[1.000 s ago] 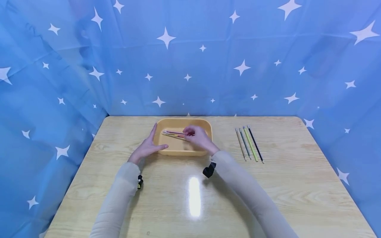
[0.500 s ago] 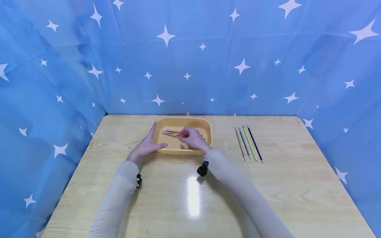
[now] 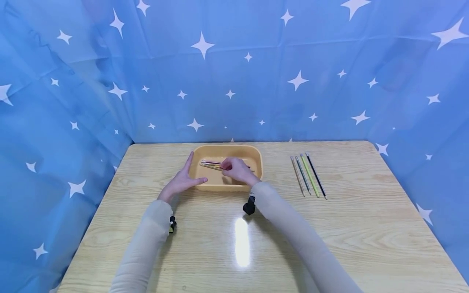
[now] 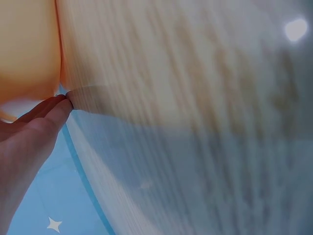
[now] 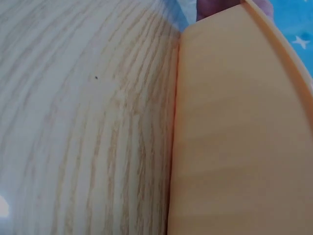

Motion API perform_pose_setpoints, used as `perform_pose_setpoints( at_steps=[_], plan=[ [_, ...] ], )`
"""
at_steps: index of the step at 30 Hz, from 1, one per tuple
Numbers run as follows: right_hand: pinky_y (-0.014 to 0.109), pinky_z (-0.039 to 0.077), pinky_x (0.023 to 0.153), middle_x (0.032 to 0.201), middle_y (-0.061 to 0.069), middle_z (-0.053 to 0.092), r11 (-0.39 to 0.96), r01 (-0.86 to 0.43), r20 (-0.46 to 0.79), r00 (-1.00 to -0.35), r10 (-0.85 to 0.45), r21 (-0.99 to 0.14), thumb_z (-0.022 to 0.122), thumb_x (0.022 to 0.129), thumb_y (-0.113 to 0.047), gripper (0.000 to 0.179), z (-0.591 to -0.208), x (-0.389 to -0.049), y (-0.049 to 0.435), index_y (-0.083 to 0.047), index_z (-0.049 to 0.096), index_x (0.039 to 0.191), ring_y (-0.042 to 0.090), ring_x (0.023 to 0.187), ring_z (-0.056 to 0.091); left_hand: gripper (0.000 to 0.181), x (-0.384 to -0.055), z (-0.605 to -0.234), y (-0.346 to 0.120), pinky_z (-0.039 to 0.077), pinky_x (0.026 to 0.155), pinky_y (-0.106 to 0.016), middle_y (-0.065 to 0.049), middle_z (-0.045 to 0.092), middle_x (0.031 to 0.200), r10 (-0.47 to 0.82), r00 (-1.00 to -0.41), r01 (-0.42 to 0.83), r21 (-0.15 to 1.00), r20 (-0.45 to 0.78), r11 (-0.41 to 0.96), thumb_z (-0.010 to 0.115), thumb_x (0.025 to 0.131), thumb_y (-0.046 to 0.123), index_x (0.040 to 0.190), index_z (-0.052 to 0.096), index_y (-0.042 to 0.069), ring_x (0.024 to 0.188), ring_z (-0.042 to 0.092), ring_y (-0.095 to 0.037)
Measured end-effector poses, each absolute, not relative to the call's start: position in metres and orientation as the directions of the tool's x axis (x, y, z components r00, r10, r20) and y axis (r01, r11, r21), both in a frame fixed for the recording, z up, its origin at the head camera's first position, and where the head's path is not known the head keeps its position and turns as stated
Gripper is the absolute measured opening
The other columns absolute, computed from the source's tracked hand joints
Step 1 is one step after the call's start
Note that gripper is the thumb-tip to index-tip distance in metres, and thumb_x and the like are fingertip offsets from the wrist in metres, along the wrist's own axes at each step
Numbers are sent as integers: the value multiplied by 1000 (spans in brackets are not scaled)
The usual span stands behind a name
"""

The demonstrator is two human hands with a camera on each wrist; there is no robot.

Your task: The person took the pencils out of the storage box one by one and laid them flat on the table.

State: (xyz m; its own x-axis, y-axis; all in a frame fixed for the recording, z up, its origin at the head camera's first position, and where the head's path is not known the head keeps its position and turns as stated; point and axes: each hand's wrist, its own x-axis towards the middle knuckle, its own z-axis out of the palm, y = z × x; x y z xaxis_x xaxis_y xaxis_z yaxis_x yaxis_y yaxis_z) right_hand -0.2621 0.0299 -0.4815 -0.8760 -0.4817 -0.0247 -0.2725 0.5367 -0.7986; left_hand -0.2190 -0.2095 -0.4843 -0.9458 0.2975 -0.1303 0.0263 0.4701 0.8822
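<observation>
A light-orange plastic tray stands at the back of the table, with several pencils lying crosswise inside it. My left hand spreads round the tray's front left corner, its thumb reaching over the front rim. In the left wrist view the straight fingers meet the tray's end. My right hand is inside the tray, fingertips pinching the pencils near their middle and covering part of them. The right wrist view shows only the tray's front wall and part of my left hand.
To the tray's right, several more pencils lie side by side on the table: a gold one, a teal one, a lime-green one and a black one. A blue curtain with white stars hangs behind the wooden table.
My right hand has shifted a little left along the pencils and then stayed there. The left hand keeps its place at the tray's corner.
</observation>
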Motion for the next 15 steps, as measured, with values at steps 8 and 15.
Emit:
perform_pose_setpoints(
  at_steps=[8, 15],
  plan=[
    [32, 50, 86, 98, 9, 67, 568, -258, -96, -850, -518, -782, 69, 88, -5, 22, -483, -260, 29, 1, 66, 109, 21, 94, 62, 117, -218, -487, -209, 13, 112, -58, -13, -5, 160, 291, -946, 12, 882, -143, 472, 78, 82, 35, 154, -13, 24, 142, 7, -42],
    [33, 50, 84, 95, 7, 66, 573, -271, -117, -828, -549, -773, 74, 86, -8, 29, -481, -261, 28, 1, 65, 112, 20, 90, 62, 117, -219, -484, -209, 15, 111, -60, -14, -5, 160, 285, -947, 11, 874, -146, 486, 78, 82, 35, 154, -14, 26, 141, 9, -44]
  ],
)
